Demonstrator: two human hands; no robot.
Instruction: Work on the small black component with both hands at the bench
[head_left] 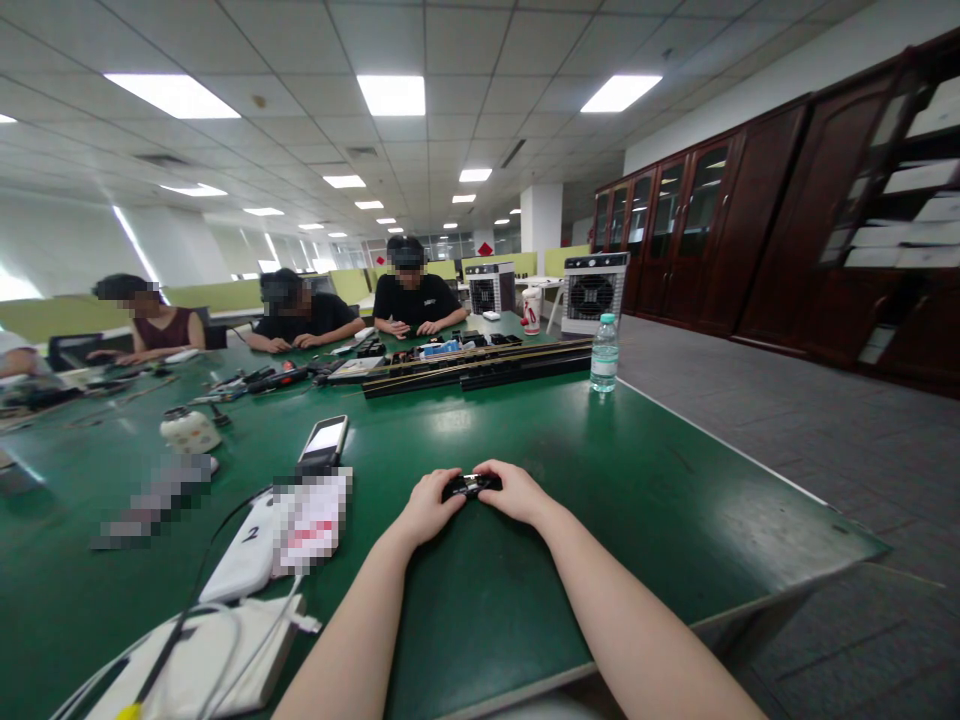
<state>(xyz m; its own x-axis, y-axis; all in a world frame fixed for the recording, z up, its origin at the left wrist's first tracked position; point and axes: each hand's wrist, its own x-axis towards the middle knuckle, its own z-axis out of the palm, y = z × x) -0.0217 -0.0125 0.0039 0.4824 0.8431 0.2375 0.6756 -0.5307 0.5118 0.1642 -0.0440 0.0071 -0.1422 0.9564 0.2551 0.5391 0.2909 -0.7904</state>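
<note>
A small black part (471, 487) with a shiny metal bit lies between my two hands on the green table (637, 480). My left hand (429, 504) grips its left end with curled fingers. My right hand (514, 490) pinches its right end. Both hands rest on the table top, in front of me near the middle. What the part is I cannot make out.
A phone (324, 443) lies left of my hands, beside white power banks (247, 560) with cables. A water bottle (604, 353) stands further back right, next to long black rails (480, 368). Three people sit at the far side. The table edge runs along the right.
</note>
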